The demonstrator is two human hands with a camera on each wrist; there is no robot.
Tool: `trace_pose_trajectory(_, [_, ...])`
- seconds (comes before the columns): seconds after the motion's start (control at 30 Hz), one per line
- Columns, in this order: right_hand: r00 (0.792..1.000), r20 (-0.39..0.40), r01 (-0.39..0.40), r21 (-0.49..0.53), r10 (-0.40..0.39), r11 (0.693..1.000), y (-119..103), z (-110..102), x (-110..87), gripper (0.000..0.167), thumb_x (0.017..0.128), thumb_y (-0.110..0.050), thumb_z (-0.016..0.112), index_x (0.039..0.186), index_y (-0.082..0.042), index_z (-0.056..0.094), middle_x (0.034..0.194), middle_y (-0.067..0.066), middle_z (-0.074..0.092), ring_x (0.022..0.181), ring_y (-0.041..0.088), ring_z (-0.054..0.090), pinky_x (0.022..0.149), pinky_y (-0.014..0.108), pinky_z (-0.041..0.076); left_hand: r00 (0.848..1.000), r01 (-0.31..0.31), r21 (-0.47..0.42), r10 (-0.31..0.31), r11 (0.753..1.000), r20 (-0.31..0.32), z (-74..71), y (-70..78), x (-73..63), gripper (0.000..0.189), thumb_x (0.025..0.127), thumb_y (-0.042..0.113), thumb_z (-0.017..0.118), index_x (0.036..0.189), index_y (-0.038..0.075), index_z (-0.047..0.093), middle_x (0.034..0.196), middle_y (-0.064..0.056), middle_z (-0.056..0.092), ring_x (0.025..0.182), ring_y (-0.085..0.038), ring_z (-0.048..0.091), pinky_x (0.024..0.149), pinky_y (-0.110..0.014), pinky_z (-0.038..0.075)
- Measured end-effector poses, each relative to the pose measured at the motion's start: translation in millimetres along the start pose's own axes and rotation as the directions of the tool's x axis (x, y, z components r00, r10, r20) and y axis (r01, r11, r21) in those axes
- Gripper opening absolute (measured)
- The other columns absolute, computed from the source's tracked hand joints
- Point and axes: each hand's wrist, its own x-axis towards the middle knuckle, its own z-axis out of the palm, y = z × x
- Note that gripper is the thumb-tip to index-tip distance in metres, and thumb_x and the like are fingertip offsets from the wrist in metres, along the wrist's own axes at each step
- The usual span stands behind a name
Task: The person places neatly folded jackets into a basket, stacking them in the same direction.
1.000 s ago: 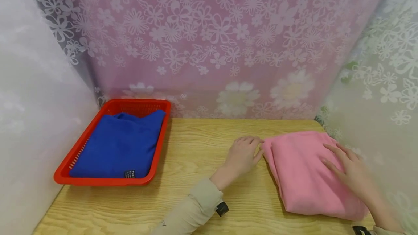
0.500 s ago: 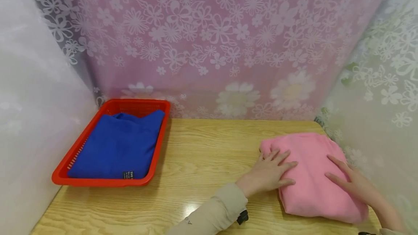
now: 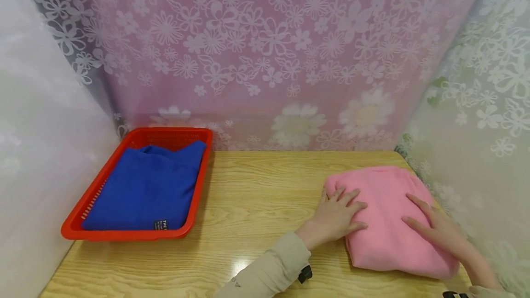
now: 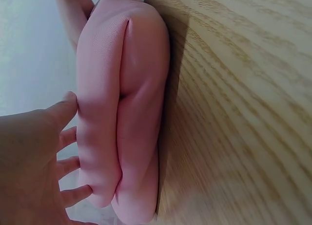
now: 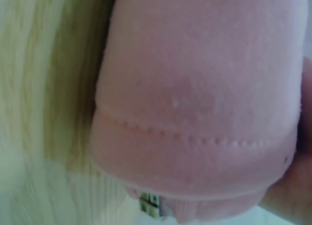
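A folded pink fabric piece [image 3: 385, 224], thick and soft like a garment, lies at the right of the table. My left hand [image 3: 333, 219] rests on its left part, fingers spread and fairly straight. On the right part lies my right hand [image 3: 439, 231], fingers extended across the top. The left wrist view shows the stacked layers of the pink fabric [image 4: 139, 117] side-on, with my left hand [image 4: 39, 142] against its upper face. In the right wrist view a stitched hem runs along the fabric [image 5: 195, 103], and a small printed tag [image 5: 151, 205] sticks out below.
At the left stands a red plastic basket [image 3: 200, 183] holding a folded blue cloth [image 3: 145, 187] with a black label. Wood-grain table [image 3: 256, 187] stretches between basket and pink fabric. Floral curtains [image 3: 248, 59] enclose the back and both sides.
My left hand has moved from the pink fabric's far left corner onto its top, spreading its fingers. My right hand stays on the right part. Basket and blue cloth have not moved.
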Motion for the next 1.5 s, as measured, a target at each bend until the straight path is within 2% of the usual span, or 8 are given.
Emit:
trace_pose_trajectory(0.17, [0.999, -0.028, 0.029, 0.025, -0.029, 0.999, -7, 9, 1.9, 0.076, 0.102, -0.033, 0.062, 0.161, -0.005, 0.024, 0.148, 0.043, 0.034, 0.127, 0.066, 0.035, 0.09, 0.072, 0.036, 1.0, 0.004, -0.003, -0.004, 1.0, -0.007, 1.1, -8.0, -7.4, 0.055, 0.101, 0.066, 0.034, 0.152, 0.047, 0.04, 0.167, 0.014, 0.021, 0.154, -0.021, 0.021, 0.12, -0.055, 0.027])
trace_pose_trajectory(0.77, [1.0, 0.0, -0.022, 0.076, 0.022, 0.997, -27, 21, -1.5, 0.076, 0.103, -0.034, 0.059, 0.161, -0.005, 0.02, 0.148, 0.045, 0.028, 0.128, 0.067, 0.031, 0.089, 0.076, 0.035, 1.0, 0.02, -0.059, -0.021, 0.998, -0.014, -0.5, -21.3, -25.2, 0.052, 0.101, 0.064, 0.039, 0.149, 0.044, 0.045, 0.166, 0.014, 0.025, 0.154, -0.021, 0.022, 0.121, -0.056, 0.023])
trace_pose_trajectory(0.93, [0.998, 0.063, -0.025, 0.163, 0.015, 0.986, -16, 8, -9.2, 0.073, 0.107, -0.03, 0.053, 0.164, -0.01, 0.012, 0.157, 0.041, 0.018, 0.135, 0.068, 0.021, 0.091, 0.075, 0.032, 1.0, 0.002, -0.045, -0.003, 0.999, -0.027, -0.1, -18.0, -22.2, 0.053, 0.101, 0.065, 0.037, 0.149, 0.043, 0.045, 0.167, 0.013, 0.023, 0.155, -0.021, 0.019, 0.12, -0.055, 0.025])
trace_pose_trajectory(1.07, [0.989, 0.134, -0.078, 0.16, 0.057, 0.984, -6, -2, -20.4, 0.072, 0.109, -0.035, 0.046, 0.165, -0.025, 0.002, 0.162, 0.036, 0.007, 0.136, 0.069, 0.02, 0.088, 0.074, 0.036, 0.999, 0.009, -0.03, -0.01, 1.0, -0.038, 0.1, -14.4, -21.2, 0.056, 0.1, 0.067, 0.035, 0.149, 0.042, 0.045, 0.167, 0.011, 0.023, 0.155, -0.022, 0.02, 0.12, -0.056, 0.025])
trace_pose_trajectory(1.17, [0.993, 0.108, -0.059, 0.13, 0.045, 0.99, 1, -2, -26.2, 0.07, 0.109, -0.035, 0.047, 0.164, -0.032, 0.004, 0.167, 0.026, 0.001, 0.141, 0.064, 0.015, 0.087, 0.075, 0.036, 0.998, 0.013, -0.012, -0.014, 1.0, -0.057, -0.9, -9.5, -19.1, 0.061, 0.099, 0.07, 0.033, 0.147, 0.037, 0.048, 0.166, 0.007, 0.028, 0.154, -0.021, 0.022, 0.12, -0.055, 0.025])
trace_pose_trajectory(1.3, [0.999, 0.034, 0.016, 0.112, -0.02, 0.994, 8, 8, -23.2, 0.069, 0.108, -0.03, 0.049, 0.164, -0.032, 0.009, 0.169, 0.015, -0.008, 0.151, 0.046, -0.007, 0.092, 0.082, 0.023, 0.998, 0.014, 0.023, -0.013, 1.0, -0.055, -4.0, 0.0, -14.1, 0.064, 0.098, 0.072, 0.034, 0.15, 0.035, 0.046, 0.163, 0.01, 0.032, 0.154, -0.016, 0.022, 0.121, -0.055, 0.025])
trace_pose_trajectory(1.4, [1.0, 0.022, 0.02, 0.085, -0.022, 0.996, 9, 16, -18.6, 0.068, 0.109, -0.032, 0.046, 0.164, -0.032, 0.006, 0.169, 0.014, -0.01, 0.151, 0.046, -0.014, 0.092, 0.086, 0.015, 0.999, 0.017, 0.068, -0.014, 0.998, -0.043, -4.4, 3.3, -14.8, 0.066, 0.098, 0.072, 0.035, 0.153, 0.038, 0.041, 0.163, 0.015, 0.032, 0.154, -0.012, 0.02, 0.121, -0.057, 0.021])
trace_pose_trajectory(1.5, [1.0, 0.029, 0.003, 0.051, -0.004, 0.999, 6, 19, -16.7, 0.069, 0.109, -0.035, 0.045, 0.164, -0.032, 0.004, 0.169, 0.015, -0.01, 0.148, 0.056, -0.01, 0.088, 0.087, 0.017, 0.999, 0.02, 0.096, -0.015, 0.995, -0.048, -2.3, 1.7, -17.7, 0.067, 0.098, 0.072, 0.034, 0.155, 0.037, 0.038, 0.163, 0.016, 0.031, 0.153, -0.01, 0.021, 0.121, -0.059, 0.02])
